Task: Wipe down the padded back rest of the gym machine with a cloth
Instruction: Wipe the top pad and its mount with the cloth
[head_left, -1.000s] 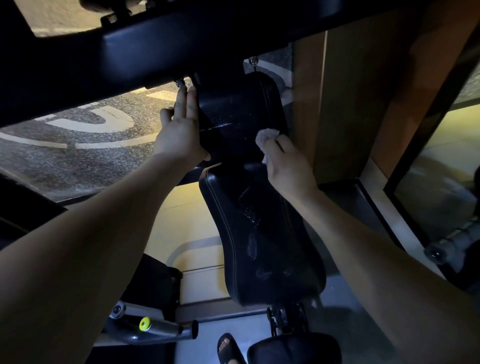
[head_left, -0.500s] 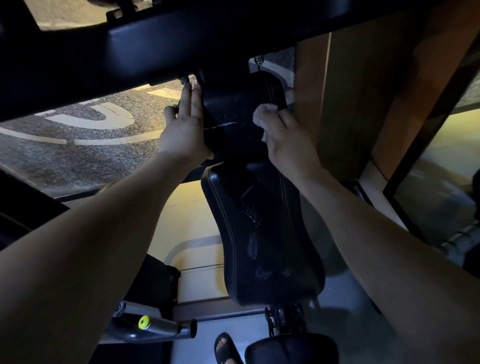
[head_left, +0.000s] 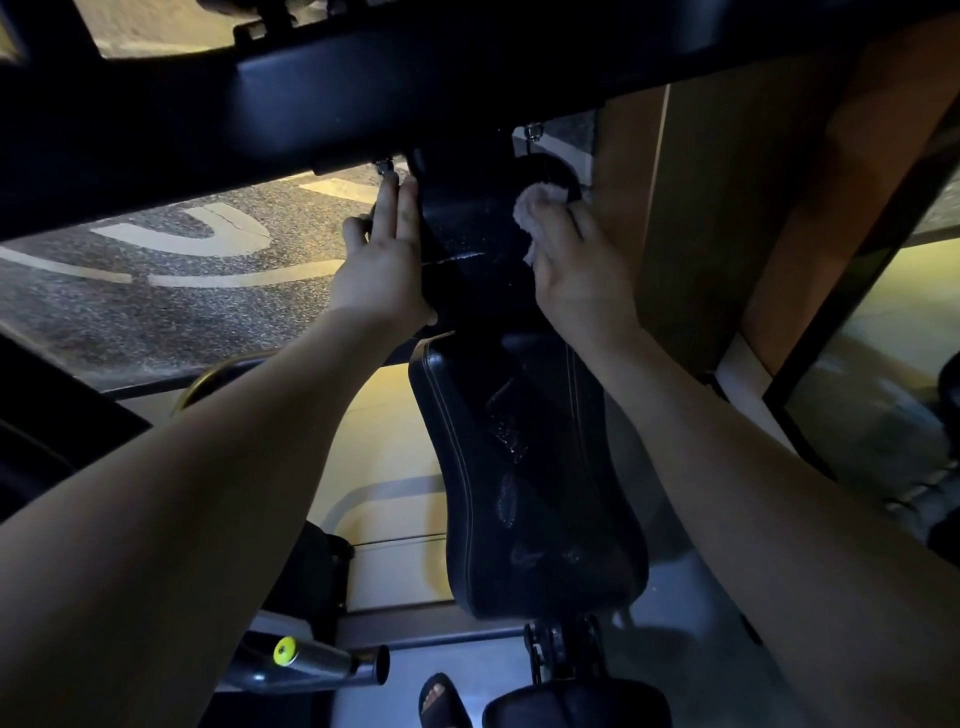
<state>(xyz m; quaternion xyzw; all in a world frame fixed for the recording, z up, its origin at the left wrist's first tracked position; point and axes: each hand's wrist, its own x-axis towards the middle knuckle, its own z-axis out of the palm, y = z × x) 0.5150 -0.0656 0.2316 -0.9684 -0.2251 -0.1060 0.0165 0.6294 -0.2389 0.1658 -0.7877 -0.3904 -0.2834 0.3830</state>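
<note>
Clearly a soft, light cloth (head_left: 540, 208), bunched pale under the right hand (head_left: 582, 270) just right of upper centre; fingers curled together, clamped on the wad, pressing it flat against the upper pad (head_left: 467, 228). Best gripped as a loose ball in the palm, probably compressing easily and dragging slightly on wet vinyl. Left hand (head_left: 384, 260) at the pad's left edge, fingers straight and close together, thumb hidden behind, seemingly bracing the pad. Back rest (head_left: 519, 467) running down the centre of the frame: black stitched vinyl, firm foam by the look, fixed to the frame, beaded with droplets and smears, so likely slick until dried. Lower part looks not yet wiped. No brand, label or legible writing anywhere; only pale curved floor markings (head_left: 208, 234) at upper left, unreadable as text.
</note>
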